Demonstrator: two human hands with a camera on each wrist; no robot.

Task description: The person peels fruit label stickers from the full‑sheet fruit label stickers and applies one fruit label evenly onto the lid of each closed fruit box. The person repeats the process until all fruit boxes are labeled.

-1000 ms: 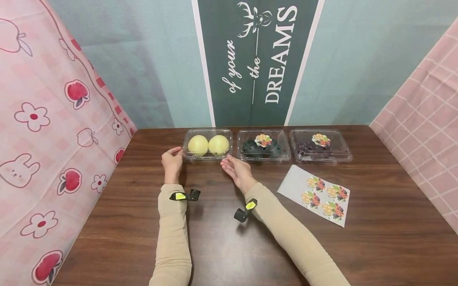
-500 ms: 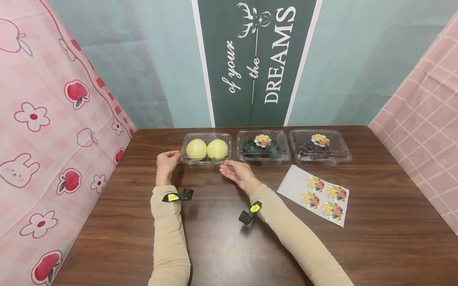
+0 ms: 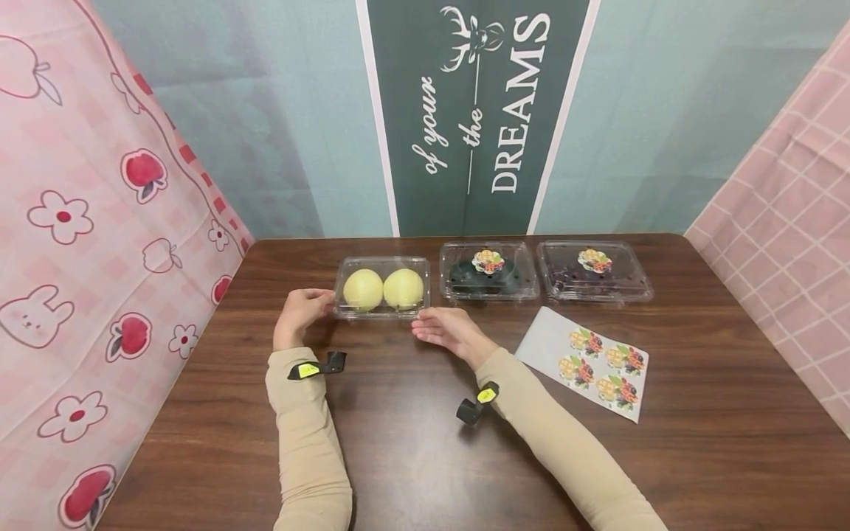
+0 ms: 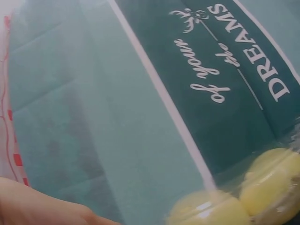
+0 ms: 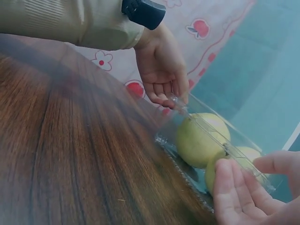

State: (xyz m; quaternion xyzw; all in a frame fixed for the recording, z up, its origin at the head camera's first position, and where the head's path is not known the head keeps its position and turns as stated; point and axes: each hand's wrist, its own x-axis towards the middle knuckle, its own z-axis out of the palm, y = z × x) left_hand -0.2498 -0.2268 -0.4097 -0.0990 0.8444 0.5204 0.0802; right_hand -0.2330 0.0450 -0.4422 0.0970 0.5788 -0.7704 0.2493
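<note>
A clear plastic fruit box (image 3: 384,316) with two round yellow-green fruits (image 3: 363,290) inside sits in front of the head view's back-left table area, its lid closed. My left hand (image 3: 302,316) grips the box's left end. In the right wrist view the left hand's (image 5: 161,65) fingers curl at the box's corner. My right hand (image 3: 454,332) pinches the front right corner between thumb and fingers, as the right wrist view shows the right hand (image 5: 255,197) close up. Only part of the left hand (image 4: 42,206) shows in the left wrist view, beside the fruits (image 4: 208,211).
Two more lidded clear boxes stand to the right, one with dark green contents (image 3: 465,280) and one with dark purple contents (image 3: 564,284). Each lid bears a fruit sticker. A white sticker sheet (image 3: 544,335) with several fruit stickers lies in front of them on the brown table (image 3: 398,442).
Both hands have drawn the box with the yellow-green fruits toward the person and slightly left. It now sits forward of the other two boxes, which have not moved.
</note>
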